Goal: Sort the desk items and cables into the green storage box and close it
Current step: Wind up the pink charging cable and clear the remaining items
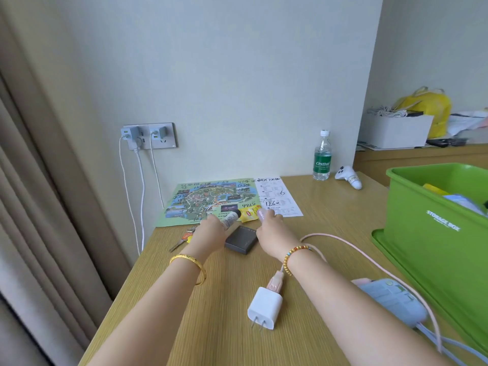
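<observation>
My left hand (213,227) grips a small tube with a dark cap (231,217) just above the desk. Reaching forward beside it, my right hand (272,227) holds a small pink stick (262,214) over a yellow packet (248,214). Between my wrists lies a dark flat case (241,239). The open green storage box (433,207) stands at the right on its green lid (390,247), with some items inside. A white charger plug (264,307) with a pink cable (343,240) lies near me, next to a blue device (393,299).
A printed map (200,199) and a white sheet (280,196) lie by the wall. Keys (184,237) rest at the desk's left edge. A water bottle (322,157) and a white controller (348,177) stand at the back. Wall sockets (149,136) hold chargers with hanging cables.
</observation>
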`<act>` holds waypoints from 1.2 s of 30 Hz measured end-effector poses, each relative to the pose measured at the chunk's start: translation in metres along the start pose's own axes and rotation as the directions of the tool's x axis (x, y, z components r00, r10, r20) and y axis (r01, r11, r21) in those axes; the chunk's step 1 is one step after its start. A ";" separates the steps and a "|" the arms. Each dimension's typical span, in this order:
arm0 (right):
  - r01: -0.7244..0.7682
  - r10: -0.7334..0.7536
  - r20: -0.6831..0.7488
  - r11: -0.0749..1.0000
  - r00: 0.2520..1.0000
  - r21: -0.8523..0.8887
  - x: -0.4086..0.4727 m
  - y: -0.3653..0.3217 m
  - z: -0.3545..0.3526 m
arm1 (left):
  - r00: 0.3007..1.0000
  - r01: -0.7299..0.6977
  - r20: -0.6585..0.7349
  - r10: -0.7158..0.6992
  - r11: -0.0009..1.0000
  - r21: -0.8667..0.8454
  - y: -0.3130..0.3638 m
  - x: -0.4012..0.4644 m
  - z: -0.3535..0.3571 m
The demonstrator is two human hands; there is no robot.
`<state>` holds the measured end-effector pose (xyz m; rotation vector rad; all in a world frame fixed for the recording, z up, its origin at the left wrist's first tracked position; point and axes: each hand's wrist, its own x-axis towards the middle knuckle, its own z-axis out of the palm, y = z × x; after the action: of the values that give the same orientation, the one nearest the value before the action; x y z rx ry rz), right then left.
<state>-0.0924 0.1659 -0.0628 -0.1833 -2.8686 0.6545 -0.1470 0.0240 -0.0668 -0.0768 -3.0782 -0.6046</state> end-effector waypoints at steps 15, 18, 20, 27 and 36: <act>0.024 0.203 -0.501 0.912 0.842 0.410 -0.089 0.069 -0.192 | 0.948 0.001 0.068 0.312 0.212 -0.977 0.203 -0.125 -0.048; -0.071 0.246 -0.481 0.933 0.841 0.353 -0.103 0.108 -0.224 | 0.927 -0.043 0.058 0.369 0.259 -0.965 0.247 -0.146 -0.037; -0.133 0.294 -0.491 0.932 0.820 0.336 -0.111 0.134 -0.240 | 0.912 -0.131 0.024 0.410 0.345 -0.929 0.271 -0.157 -0.027; -0.453 0.422 -0.254 0.888 0.870 -0.077 -0.130 0.186 -0.267 | 0.760 -0.604 0.183 0.623 0.782 -0.155 0.318 -0.166 0.001; -0.295 0.258 -0.353 0.954 0.899 -0.053 -0.118 0.165 -0.238 | 0.781 -0.622 -0.199 0.593 0.767 -0.155 0.265 -0.141 -0.006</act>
<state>0.0861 0.3935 0.0563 -0.6644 -2.5572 0.4607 0.0072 0.2598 0.0366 -0.9520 -2.5897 -0.8324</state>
